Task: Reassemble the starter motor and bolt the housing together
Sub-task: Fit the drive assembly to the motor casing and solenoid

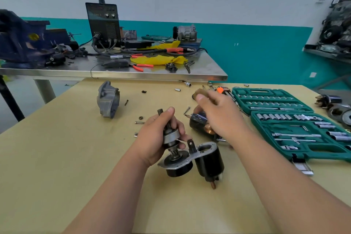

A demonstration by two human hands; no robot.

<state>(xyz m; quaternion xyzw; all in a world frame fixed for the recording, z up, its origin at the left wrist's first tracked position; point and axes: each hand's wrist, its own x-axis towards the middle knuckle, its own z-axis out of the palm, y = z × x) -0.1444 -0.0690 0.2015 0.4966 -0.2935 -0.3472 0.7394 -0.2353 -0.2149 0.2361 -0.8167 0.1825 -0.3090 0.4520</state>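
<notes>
The left hand (161,135) held the black-and-silver steel starter motor body (190,161) low over the pale wooden bench (57,157), fingers curled round its shaft. It looked heavy, stiff and perhaps greasy, so the shaft seemed the surest hold. The right hand (218,114) pinched a blurred brown object (196,94). The grey cast nose housing (108,99) lay well apart, and a steel table (114,75) stood behind.

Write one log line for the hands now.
left hand grips starter drive shaft | right hand over black motor body | grey housing lies apart
</notes>
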